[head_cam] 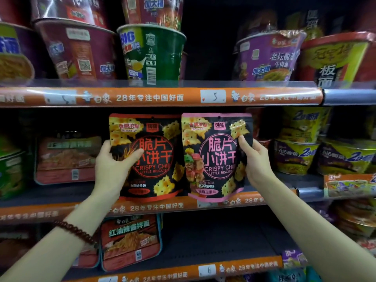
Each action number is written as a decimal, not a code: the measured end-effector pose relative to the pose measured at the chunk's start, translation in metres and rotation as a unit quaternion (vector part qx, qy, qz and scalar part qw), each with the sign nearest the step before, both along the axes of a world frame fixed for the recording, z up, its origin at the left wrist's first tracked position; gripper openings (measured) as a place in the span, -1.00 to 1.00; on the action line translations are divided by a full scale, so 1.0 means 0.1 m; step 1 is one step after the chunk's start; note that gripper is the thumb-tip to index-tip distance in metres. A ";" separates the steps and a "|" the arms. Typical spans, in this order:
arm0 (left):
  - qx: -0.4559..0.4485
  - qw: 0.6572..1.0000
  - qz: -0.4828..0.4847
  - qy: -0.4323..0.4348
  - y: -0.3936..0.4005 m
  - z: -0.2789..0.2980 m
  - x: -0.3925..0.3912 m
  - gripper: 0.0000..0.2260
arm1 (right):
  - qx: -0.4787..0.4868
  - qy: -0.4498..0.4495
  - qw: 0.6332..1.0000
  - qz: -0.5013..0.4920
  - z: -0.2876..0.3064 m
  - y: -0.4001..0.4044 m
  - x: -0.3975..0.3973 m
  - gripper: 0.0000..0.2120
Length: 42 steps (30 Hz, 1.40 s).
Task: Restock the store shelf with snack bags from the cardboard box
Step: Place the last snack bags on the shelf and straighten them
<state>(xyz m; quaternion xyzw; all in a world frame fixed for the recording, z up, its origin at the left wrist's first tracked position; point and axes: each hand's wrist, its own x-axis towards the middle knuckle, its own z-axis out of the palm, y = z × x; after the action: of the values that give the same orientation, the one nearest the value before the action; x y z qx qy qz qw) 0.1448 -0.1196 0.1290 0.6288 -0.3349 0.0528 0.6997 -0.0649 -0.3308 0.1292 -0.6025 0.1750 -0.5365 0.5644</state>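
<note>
Shelf [142, 195]: middle tier of three, orange price strip along its near edge; a dark open gap sits behind the two bags, and that looks like the slot to fill.
Neighbours: red noodle tray [67, 159] on the left of the gap, yellow-purple bowls [297, 155] on the right; keep both bags between them without nudging either.
Red bag [150, 155]: upright, face out, bottom edge at the shelf lip. Whether it already rests on the shelf, I cannot tell.
Pink bag [215, 157]: just beside it on the right, edges touching or slightly overlapping, same height, also face out.
Left hand [112, 167]: grip holds the red bag by its left edge, thumb across the front, fingers hidden behind.
Right hand [257, 159]: grip holds the pink bag by its right edge, thumb high on the front.
Step, my read: seating both bags in the gap together.
How to do it well: push them straight back, bottoms flat, labels forward, tops clear of the shelf above, and let go only once they stand alone.
Box: not in view.
</note>
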 end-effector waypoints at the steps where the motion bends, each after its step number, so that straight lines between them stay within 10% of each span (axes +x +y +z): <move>1: 0.012 1.000 -0.005 -0.022 -0.01 -0.03 0.04 -0.50 | 0.001 -0.001 1.000 -0.004 0.00 0.00 0.01 -0.80; 10: 0.115 0.990 -0.061 -0.058 0.08 -0.25 0.09 -0.05 | -0.034 0.035 0.998 0.025 -0.33 -0.02 -0.03 -0.80; 33: 0.155 0.981 -0.113 -0.038 -0.29 -0.43 0.36 -0.14 | -0.077 0.068 0.994 -0.037 -0.51 0.03 0.41 -0.86; 42: 0.214 0.968 -0.127 -0.044 -0.22 -0.43 0.59 -0.06 | -0.072 0.191 0.974 0.101 -0.39 -0.10 0.15 -0.53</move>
<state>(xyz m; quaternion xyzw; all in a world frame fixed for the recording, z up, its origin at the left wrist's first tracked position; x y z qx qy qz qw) 0.2038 -0.1415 0.0859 0.7132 -0.4458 -0.0820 0.5346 -0.0503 -0.3409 0.0902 -0.7479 0.1787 -0.3627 0.5265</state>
